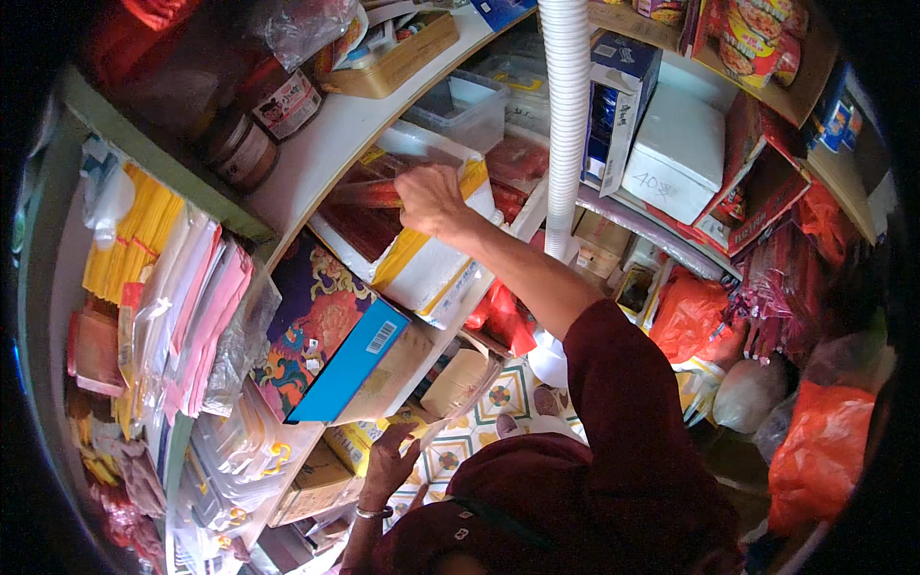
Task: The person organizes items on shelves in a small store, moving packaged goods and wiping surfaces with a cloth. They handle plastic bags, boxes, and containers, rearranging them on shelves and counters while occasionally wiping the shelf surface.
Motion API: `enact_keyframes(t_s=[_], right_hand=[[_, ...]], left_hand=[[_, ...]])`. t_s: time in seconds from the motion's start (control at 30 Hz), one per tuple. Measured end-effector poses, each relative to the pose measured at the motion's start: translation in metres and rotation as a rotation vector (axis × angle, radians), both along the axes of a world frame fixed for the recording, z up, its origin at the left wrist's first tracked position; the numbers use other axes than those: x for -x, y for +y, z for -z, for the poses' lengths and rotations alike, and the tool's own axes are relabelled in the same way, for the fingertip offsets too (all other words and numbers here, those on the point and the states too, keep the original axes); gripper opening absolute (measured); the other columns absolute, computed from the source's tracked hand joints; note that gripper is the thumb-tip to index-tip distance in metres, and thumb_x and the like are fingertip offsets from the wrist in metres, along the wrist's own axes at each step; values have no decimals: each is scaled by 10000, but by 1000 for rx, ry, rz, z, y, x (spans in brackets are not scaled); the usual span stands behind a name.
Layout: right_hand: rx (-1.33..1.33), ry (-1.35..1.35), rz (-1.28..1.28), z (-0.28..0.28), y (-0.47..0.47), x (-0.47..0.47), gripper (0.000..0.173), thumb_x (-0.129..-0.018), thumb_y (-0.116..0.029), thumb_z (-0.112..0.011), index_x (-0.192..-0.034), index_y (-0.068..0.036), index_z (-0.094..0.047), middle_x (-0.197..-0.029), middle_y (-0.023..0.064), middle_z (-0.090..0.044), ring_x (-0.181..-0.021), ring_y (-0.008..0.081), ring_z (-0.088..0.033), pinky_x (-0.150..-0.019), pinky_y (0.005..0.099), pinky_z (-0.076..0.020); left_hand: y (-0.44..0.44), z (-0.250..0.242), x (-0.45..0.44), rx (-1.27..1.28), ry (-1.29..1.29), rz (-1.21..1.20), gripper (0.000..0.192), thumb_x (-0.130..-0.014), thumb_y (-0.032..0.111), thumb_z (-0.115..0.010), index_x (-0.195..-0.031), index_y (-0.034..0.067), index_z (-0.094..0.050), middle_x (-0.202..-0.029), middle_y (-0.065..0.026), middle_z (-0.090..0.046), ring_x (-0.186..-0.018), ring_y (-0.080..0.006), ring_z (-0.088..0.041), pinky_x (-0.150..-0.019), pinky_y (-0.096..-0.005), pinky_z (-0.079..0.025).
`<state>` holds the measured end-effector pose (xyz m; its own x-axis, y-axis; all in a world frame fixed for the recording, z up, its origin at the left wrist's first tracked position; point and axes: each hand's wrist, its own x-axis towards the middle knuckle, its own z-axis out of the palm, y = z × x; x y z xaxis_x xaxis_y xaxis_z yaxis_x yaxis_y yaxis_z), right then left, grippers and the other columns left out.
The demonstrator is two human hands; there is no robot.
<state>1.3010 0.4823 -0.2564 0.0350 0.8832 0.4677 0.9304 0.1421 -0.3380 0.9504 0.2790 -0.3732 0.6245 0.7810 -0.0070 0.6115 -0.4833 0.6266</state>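
Note:
My right hand (pixel 433 201) reaches into a white foam box (pixel 438 266) with yellow tape along its rim. Its curled fingers hold a clear plastic packet with red contents (pixel 366 194). Dark red packs (pixel 359 228) lie below it in the box. Down near the lower shelf, my left hand (pixel 390 460) has its fingers bent and apart, with nothing seen in them. A bracelet circles that wrist. Close to the left hand are a yellow printed pack (pixel 356 447) and a beige roll-shaped bundle (pixel 454 382).
A white corrugated hose (pixel 564 108) runs vertically beside the foam box. A flower-patterned box (pixel 316 330) adjoins it on the shelf. Plastic-wrapped pink and white sheets (pixel 201 309) hang left. A lidded white foam box (pixel 675 151) stands right, above red plastic bags (pixel 690 313).

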Motion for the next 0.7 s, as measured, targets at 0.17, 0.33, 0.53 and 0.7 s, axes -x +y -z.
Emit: enact_keyframes(t_s=[0.17, 0.33, 0.53, 0.7], right_hand=[[-254, -89, 152, -16, -54, 9, 217, -660, -72, -710, -850, 17, -655, -839, 173, -643, -774, 327, -659, -651, 422, -529], [-279, 91, 131, -5, -170, -2, 400, -712, -136, -778, -1060, -31, -612, -856, 125, -618, -779, 303, -648, -639, 417, -516], [65, 387, 204, 30, -331, -39, 522, -628, -222, -866, -1078, -59, -656, -899, 116, -647, -795, 266, -666, -706, 364, -536], [-41, 980, 358, 58, -472, -60, 585, -637, -56, -879, -1162, 0, -627, -993, 79, -669, -918, 181, -650, -843, 311, -528]], left_hand=[[6, 0, -23, 27, -22, 63, 304, -814, 86, -691, -1102, 3, -638, -1000, -189, -673, -901, -347, -668, -779, -403, -544], [19, -10, -50, 76, -88, 211, 307, -864, 102, -658, -1163, 44, -622, -1064, -168, -664, -952, -341, -652, -826, -404, -536], [34, -33, -78, 102, -86, 468, 344, -909, 141, -608, -1244, 81, -562, -1175, -153, -608, -1046, -354, -609, -866, -422, -510], [53, -43, -108, -32, -167, 603, 335, -923, 154, -600, -1249, 83, -571, -1125, -162, -630, -1042, -348, -617, -873, -409, -515]])
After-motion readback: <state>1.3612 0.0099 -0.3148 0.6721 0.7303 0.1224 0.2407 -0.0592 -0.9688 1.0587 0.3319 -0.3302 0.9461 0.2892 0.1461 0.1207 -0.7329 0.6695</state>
